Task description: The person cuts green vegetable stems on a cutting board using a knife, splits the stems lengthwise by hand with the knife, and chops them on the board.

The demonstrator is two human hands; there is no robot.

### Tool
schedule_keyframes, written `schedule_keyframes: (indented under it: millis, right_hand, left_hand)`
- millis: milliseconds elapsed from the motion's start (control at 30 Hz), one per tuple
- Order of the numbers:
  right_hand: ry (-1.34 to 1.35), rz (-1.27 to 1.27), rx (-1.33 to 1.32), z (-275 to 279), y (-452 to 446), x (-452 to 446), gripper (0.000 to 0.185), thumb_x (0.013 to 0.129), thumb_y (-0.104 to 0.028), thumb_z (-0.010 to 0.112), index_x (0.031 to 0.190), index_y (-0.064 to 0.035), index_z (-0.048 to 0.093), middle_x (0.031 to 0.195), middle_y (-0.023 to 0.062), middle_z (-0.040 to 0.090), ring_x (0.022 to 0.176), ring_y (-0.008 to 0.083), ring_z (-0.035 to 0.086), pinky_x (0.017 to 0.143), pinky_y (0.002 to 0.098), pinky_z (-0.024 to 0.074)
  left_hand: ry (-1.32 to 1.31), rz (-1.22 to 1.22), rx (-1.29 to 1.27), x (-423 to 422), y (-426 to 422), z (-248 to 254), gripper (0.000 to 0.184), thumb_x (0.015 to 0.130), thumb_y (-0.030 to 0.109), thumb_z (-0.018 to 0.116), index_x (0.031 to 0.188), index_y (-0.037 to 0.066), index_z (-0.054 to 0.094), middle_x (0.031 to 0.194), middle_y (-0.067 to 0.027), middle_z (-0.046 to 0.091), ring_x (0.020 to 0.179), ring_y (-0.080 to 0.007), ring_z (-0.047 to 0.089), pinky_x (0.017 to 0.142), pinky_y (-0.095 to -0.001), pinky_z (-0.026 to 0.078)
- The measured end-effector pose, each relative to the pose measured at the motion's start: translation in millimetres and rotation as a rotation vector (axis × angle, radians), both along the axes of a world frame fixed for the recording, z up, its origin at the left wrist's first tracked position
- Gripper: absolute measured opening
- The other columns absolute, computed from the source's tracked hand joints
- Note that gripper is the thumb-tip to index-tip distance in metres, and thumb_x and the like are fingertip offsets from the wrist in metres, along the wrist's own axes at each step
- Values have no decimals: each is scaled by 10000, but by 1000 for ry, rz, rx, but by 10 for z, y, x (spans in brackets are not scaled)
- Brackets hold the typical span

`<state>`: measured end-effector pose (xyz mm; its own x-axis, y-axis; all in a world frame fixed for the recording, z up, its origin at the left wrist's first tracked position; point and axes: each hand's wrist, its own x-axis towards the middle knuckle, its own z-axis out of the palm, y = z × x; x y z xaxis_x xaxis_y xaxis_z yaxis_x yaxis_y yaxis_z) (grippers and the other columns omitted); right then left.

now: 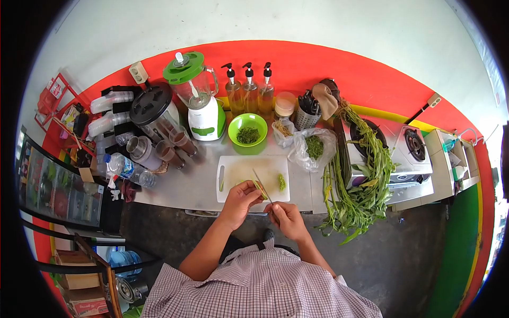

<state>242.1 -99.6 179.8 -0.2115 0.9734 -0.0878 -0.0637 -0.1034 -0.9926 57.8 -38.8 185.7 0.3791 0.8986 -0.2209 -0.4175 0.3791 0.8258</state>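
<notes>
In my left hand (pixel 239 202) is a slender green vegetable piece (pixel 260 187), pinched between thumb and fingers near the front edge of the cutting board. My right hand (pixel 288 218) grips a knife (pixel 261 183) whose blade points up and away, right beside the green piece. Below and beyond both hands lies the white cutting board (pixel 241 164). A small heap of chopped green pieces (pixel 281 182) rests on its right side, and a thin green strip (pixel 221 185) lies at its left.
Behind the board stand a green bowl (pixel 233 126) of chopped greens, a blender (pixel 205 119) and several pump bottles (pixel 249 93). A plastic bag (pixel 326 140) of greens sits to the right. Long leafy stalks (pixel 366 175) hang over the gas stove (pixel 405 180) and counter edge. Cups (pixel 168 153) stand left.
</notes>
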Motion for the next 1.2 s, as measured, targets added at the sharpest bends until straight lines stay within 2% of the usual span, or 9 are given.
schedule_keyframes:
  millis: [133, 233, 433, 533, 767, 1033, 1200]
  right_hand:
    - [-21, 8, 58, 41, 14, -42, 425, 1094, -284, 431, 942, 36, 667, 631, -15, 532, 553, 58, 447, 508, 237, 365]
    - [-8, 15, 22, 45, 27, -71, 361, 1085, -229, 454, 930, 19, 665, 620, -39, 495, 557, 41, 421, 517, 239, 361]
    - [3, 50, 3, 66, 68, -118, 369, 1087, -237, 451, 918, 16, 660, 602, -42, 481, 546, 42, 415, 510, 237, 354]
    - [28, 47, -14, 34, 76, -125, 376, 1088, -245, 449, 910, 13, 658, 603, -42, 482, 546, 41, 415, 509, 235, 352]
    - [42, 58, -14, -32, 74, -109, 397, 1095, -260, 432, 894, 5, 649, 600, -40, 480, 540, 45, 415, 504, 234, 349]
    - [84, 31, -33, -78, 59, -106, 414, 1098, -277, 430, 878, 3, 641, 586, -39, 474, 527, 47, 408, 498, 235, 344]
    - [81, 21, -23, -23, 35, -113, 413, 1097, -273, 433, 867, 0, 640, 583, -38, 471, 528, 43, 401, 492, 236, 328]
  left_hand:
    - [-131, 15, -28, 23, 46, 59, 164, 975, 114, 666, 1121, 39, 656, 1004, -5, 694, 905, -90, 651, 844, -250, 531]
    - [-194, 68, -26, 3, 31, 31, 155, 979, 109, 660, 1116, 38, 655, 996, -1, 695, 896, -78, 650, 832, -235, 532]
    - [-226, 143, -42, -10, -7, 71, 142, 992, 88, 628, 1129, 55, 640, 1014, -7, 674, 861, -60, 639, 781, -191, 541]
    - [-265, 136, -28, -49, 8, 24, 133, 982, 98, 654, 1106, 48, 650, 1016, -4, 705, 898, -73, 663, 826, -212, 540]
    - [-272, 133, -51, -13, 3, -7, 137, 975, 98, 665, 1102, 49, 649, 1004, 3, 701, 897, -79, 667, 842, -215, 545]
    - [-306, 86, -44, 86, -4, -89, 181, 983, 151, 670, 1129, 68, 603, 980, -3, 603, 830, -84, 570, 796, -223, 503]
    - [-305, 71, -23, 100, -29, -66, 194, 973, 168, 686, 1120, 72, 602, 973, 2, 596, 847, -80, 568, 796, -219, 498]
